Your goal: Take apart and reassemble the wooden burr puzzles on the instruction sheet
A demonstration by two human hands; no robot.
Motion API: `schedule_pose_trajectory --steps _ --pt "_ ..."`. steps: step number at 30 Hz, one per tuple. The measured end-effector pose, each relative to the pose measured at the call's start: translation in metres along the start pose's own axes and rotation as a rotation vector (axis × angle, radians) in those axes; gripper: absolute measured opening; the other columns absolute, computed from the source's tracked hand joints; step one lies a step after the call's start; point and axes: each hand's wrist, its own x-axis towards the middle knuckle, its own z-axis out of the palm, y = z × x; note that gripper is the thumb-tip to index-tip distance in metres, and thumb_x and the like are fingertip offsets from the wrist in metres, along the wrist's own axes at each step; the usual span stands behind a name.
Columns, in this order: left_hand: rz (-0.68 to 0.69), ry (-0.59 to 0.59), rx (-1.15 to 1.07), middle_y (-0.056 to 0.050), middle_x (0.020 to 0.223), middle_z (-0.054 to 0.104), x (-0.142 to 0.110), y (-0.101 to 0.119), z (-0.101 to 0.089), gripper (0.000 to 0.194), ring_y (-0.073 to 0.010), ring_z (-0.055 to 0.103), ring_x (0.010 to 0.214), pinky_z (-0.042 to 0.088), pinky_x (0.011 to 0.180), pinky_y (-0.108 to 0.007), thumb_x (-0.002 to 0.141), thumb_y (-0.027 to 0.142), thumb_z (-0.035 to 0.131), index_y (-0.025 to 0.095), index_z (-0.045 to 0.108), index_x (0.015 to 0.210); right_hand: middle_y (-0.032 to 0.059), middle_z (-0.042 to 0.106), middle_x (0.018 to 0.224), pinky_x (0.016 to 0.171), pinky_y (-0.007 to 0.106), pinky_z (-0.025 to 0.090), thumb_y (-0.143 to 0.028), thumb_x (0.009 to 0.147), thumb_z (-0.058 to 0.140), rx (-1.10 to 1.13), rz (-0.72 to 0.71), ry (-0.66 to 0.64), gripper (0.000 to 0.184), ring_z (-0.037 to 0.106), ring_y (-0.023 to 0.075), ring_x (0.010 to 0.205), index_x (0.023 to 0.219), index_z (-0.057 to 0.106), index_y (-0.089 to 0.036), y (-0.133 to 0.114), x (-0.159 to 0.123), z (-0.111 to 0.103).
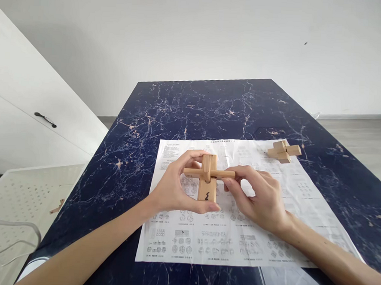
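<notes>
A cross-shaped wooden interlocking puzzle [208, 187] is held above a printed sheet, with dark marks on its upright piece. My left hand [178, 184] curves around the upright piece, fingers at the top end and thumb at the bottom end. Between the thumb and fingers of my right hand [258, 194] is the right end of the thin crosswise stick. The white sheet [168, 243] beneath carries rows of small line drawings and print.
Another wooden interlocking puzzle [284, 151] lies on the sheet's far right corner. The dark blue marbled table [192, 108] reaches toward a pale wall. To the left are a white cabinet [16, 84], a perforated cream surface [19, 196] and a pale cable [14, 223].
</notes>
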Motion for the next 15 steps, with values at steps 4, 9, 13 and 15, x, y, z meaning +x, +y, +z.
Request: schedule_pose_trajectory --steps 4,9,13,15 --pt "0.003 -0.016 -0.033 -0.007 0.126 0.065 -0.0007 -0.0007 0.0013 0.078 -0.0333 0.064 0.117 0.051 0.107 -0.055 0.056 0.052 0.103 0.029 0.066 0.12 -0.0028 0.068 0.066 0.048 0.026 0.046 -0.025 0.11 0.059 -0.019 0.028 0.009 0.011 0.064 0.0127 0.05 0.099 0.061 -0.021 0.002 0.0004 0.0003" --pt "-0.032 -0.034 -0.046 -0.009 0.131 0.064 -0.0017 -0.0012 0.0012 0.076 -0.0351 0.062 0.122 0.05 0.111 -0.057 0.057 0.052 0.103 0.029 0.066 0.12 -0.0026 0.069 0.066 0.048 0.027 0.048 -0.024 0.109 0.059 -0.01 0.037 0.009 0.011 0.064 0.0136 0.051 0.099 0.061 -0.022 0.0008 0.0015 0.0002" --pt "-0.055 -0.048 -0.049 -0.009 0.136 0.062 -0.0028 -0.0021 0.0013 0.083 -0.0359 0.061 0.126 0.05 0.111 -0.057 0.059 0.052 0.103 0.031 0.063 0.129 -0.0023 0.07 0.067 0.047 0.027 0.048 -0.022 0.108 0.06 -0.006 0.033 0.016 0.009 0.065 0.0142 0.052 0.1 0.062 -0.023 0.0012 0.0006 0.0005" --pt "-0.073 -0.056 -0.05 -0.01 0.141 0.06 -0.003 -0.0024 0.0016 0.084 -0.0363 0.06 0.129 0.05 0.111 -0.056 0.06 0.05 0.103 0.032 0.061 0.132 -0.0022 0.07 0.068 0.048 0.027 0.049 -0.022 0.108 0.061 -0.004 0.034 0.019 0.007 0.065 0.0143 0.053 0.101 0.062 -0.023 0.0025 0.0 0.0007"
